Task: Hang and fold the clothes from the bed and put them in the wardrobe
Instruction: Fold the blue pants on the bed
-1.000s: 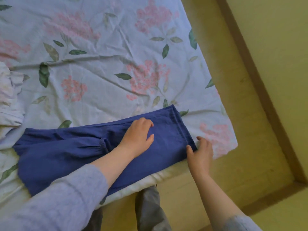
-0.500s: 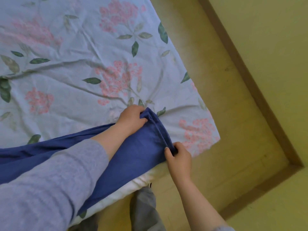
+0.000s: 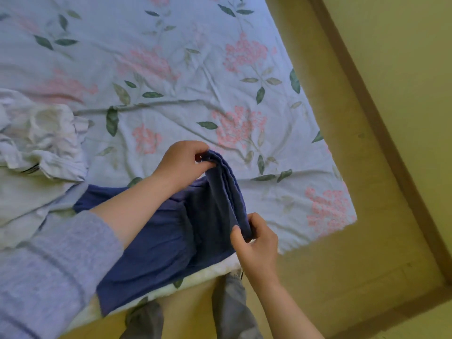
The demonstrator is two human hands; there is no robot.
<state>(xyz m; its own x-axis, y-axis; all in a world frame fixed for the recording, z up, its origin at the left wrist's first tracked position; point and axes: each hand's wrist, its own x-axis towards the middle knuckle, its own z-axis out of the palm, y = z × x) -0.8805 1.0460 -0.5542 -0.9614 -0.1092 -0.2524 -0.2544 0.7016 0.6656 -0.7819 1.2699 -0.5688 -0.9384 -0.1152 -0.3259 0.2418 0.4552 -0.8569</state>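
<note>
Two hands [image 3: 182, 162] [image 3: 259, 245] on one blue garment [image 3: 151, 241]

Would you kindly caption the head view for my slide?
Left hand and right hand pinch the raised end of a dark blue cloth garment on the floral bedsheet.

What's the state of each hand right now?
Left hand: closed, pinching the far corner of the blue garment.
Right hand: closed, pinching its near corner.
</note>
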